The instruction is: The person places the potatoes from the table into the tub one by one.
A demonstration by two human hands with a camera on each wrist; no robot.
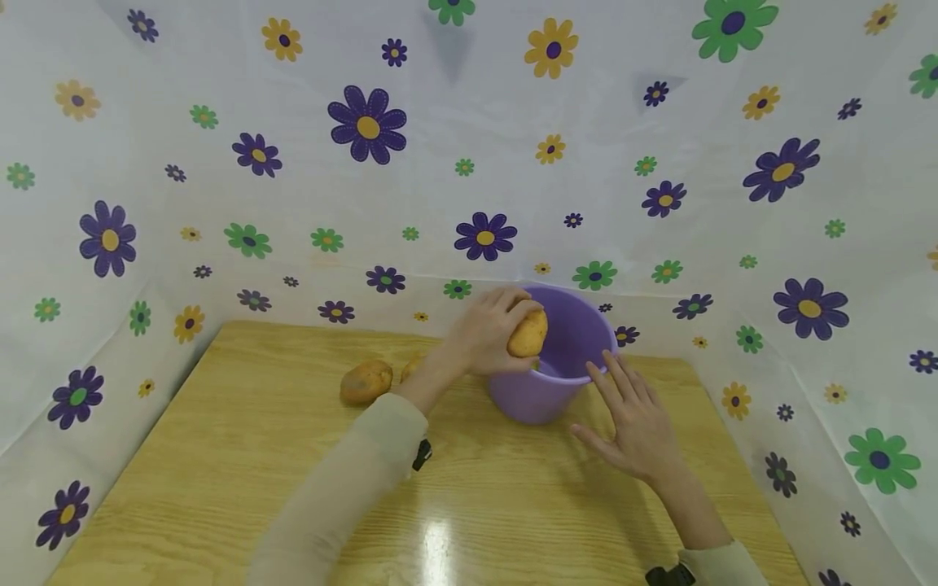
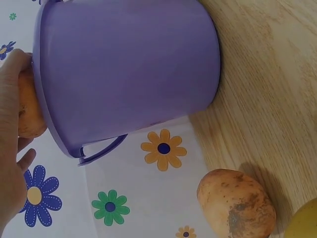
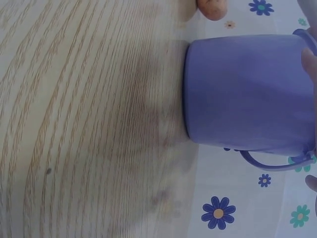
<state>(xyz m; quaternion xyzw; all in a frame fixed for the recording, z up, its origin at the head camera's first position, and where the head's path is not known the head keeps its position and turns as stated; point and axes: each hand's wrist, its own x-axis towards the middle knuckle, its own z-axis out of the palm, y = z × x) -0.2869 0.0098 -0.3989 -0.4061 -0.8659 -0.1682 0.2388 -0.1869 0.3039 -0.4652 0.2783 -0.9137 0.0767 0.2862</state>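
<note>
My left hand (image 1: 493, 332) grips a yellow-brown potato (image 1: 529, 334) at the left side of the rim of a purple bucket (image 1: 538, 400). In the left wrist view this potato (image 2: 30, 106) overlaps the rim, with fingers curled round it. The bucket stands upright on the table, and its handle (image 2: 106, 152) hangs down at the side. My right hand (image 1: 632, 419) is spread with straight fingers, fingertips right at the bucket's right rim, holding nothing. Left of the bucket lies a potato (image 1: 366, 381) with dark patches. Another potato (image 1: 412, 366) is partly hidden behind my left forearm.
The wooden table (image 1: 242, 456) backs onto a white sheet (image 1: 308, 179) printed with flowers, which also rises along both sides. A rounded yellow-green thing (image 2: 304, 223) shows at the corner of the left wrist view, close to a potato (image 2: 237, 204).
</note>
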